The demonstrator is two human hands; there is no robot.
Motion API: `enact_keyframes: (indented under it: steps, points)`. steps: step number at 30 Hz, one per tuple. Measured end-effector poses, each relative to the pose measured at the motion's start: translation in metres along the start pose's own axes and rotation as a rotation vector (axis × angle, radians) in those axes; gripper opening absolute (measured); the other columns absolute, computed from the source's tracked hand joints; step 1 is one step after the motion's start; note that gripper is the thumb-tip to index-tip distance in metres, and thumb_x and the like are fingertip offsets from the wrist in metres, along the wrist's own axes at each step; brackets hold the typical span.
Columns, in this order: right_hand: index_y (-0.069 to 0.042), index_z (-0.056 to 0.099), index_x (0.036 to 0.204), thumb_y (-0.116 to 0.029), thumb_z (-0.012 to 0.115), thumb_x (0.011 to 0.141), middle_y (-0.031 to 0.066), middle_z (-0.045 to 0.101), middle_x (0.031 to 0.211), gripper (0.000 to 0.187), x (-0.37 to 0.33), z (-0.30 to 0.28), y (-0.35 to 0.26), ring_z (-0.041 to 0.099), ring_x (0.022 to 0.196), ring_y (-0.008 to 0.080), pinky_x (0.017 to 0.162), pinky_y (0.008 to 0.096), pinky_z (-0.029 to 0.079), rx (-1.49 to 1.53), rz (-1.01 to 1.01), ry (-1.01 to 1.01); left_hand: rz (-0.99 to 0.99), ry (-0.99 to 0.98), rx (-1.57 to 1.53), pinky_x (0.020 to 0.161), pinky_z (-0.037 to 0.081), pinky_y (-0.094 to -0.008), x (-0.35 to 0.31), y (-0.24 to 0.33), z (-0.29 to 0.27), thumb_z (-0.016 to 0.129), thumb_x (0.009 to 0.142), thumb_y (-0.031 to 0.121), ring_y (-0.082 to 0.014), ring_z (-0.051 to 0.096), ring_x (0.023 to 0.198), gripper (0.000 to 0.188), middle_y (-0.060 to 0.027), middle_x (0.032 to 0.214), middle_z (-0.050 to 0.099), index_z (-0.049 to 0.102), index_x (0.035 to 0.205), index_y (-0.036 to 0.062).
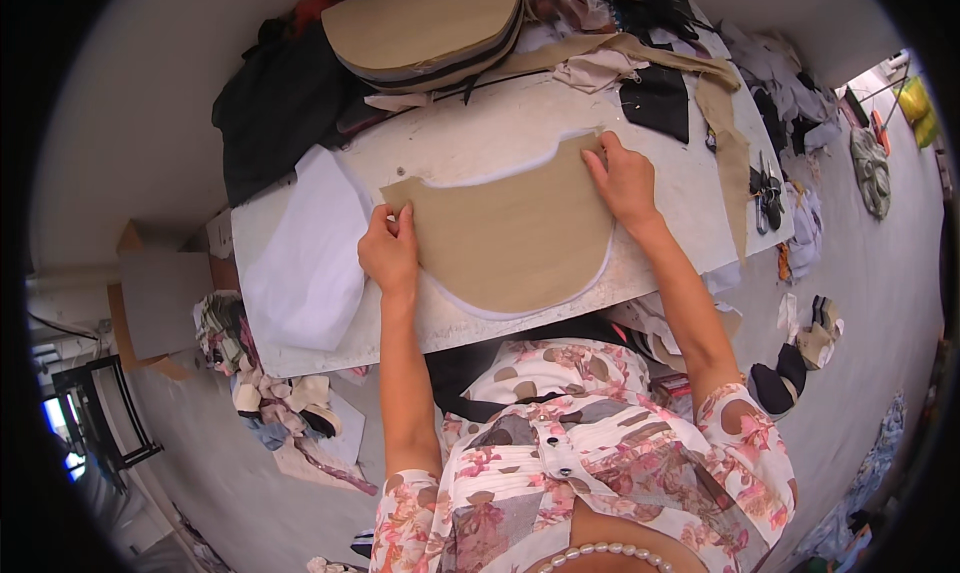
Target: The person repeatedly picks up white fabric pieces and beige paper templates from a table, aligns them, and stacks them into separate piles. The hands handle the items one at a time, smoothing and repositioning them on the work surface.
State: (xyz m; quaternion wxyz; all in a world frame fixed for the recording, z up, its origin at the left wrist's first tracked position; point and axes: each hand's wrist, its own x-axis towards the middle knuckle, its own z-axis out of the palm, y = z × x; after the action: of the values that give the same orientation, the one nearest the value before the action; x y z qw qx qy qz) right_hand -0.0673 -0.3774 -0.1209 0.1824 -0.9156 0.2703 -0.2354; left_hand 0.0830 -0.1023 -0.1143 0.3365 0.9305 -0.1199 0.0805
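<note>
A khaki cut fabric panel (515, 233) lies on the white table in front of me, with a curved bottom edge and a dipped top edge. A white layer shows from under it along both curves. My left hand (390, 250) pinches its upper left corner between thumb and fingers. At the upper right corner, my right hand (624, 180) grips the panel the same way. White sheet material (310, 263) lies just left of my left hand. Beyond the panel sits a thick stack of similar half-round khaki pieces (425, 28) with dark layers beneath.
Black cloth (280, 113) covers the table's (490, 108) far left. Scissors (770, 195) lie at its right edge, beside a long tan strip (733, 173). A black scrap (655, 103) is at the far right. Fabric heaps (300, 403) and shoes (780, 378) are on the floor.
</note>
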Motion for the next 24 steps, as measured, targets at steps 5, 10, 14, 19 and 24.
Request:
enact_keyframes:
  steps: [5,10,14,19,24]
  points:
    - [-0.006,0.053,0.094,-0.026,0.062,0.087,0.0142,0.063,0.063,0.023,0.000,-0.002,-0.002,0.063,0.059,0.0344,0.053,0.0441,0.048,-0.019,0.038,-0.007,0.005,-0.005,0.000,0.048,0.042,-0.0351,0.001,-0.002,0.001,0.071,0.082,0.027,-0.0201,0.055,0.047,0.020,-0.0036,0.053,0.058,0.065,0.084,0.0086]
    - [-0.005,0.051,0.091,-0.025,0.062,0.087,0.0149,0.063,0.064,0.023,0.004,-0.004,-0.005,0.063,0.060,0.0351,0.053,0.0446,0.048,-0.052,0.057,-0.008,-0.013,-0.013,-0.004,0.048,0.042,-0.0353,0.000,0.000,0.000,0.071,0.082,0.027,-0.0200,0.055,0.047,0.019,-0.0037,0.054,0.058,0.065,0.083,0.0086]
    - [-0.005,0.052,0.093,-0.025,0.063,0.087,0.0155,0.063,0.065,0.024,0.005,-0.001,-0.006,0.063,0.061,0.0356,0.053,0.0446,0.048,-0.066,0.054,0.017,0.006,-0.007,0.000,0.049,0.042,-0.0349,0.000,0.002,-0.001,0.070,0.083,0.027,-0.0197,0.055,0.047,0.019,-0.0037,0.053,0.058,0.065,0.083,0.0087]
    - [-0.005,0.054,0.099,-0.028,0.063,0.087,0.0141,0.064,0.065,0.027,0.006,-0.006,-0.009,0.064,0.060,0.0355,0.055,0.0457,0.048,-0.087,0.062,-0.006,-0.022,-0.041,-0.011,0.051,0.043,-0.0342,0.001,0.000,-0.003,0.069,0.084,0.026,-0.0195,0.055,0.048,0.019,-0.0034,0.054,0.058,0.066,0.087,0.0075]
    - [-0.005,0.056,0.111,-0.029,0.062,0.088,0.0152,0.066,0.091,0.035,0.008,-0.038,-0.030,0.064,0.086,0.0340,0.072,0.0435,0.050,-0.092,0.117,-0.026,-0.068,-0.044,-0.011,0.060,0.046,-0.0300,-0.003,0.023,-0.024,0.069,0.084,0.026,-0.0168,0.059,0.061,0.033,-0.0044,0.071,0.064,0.063,0.111,0.0074]
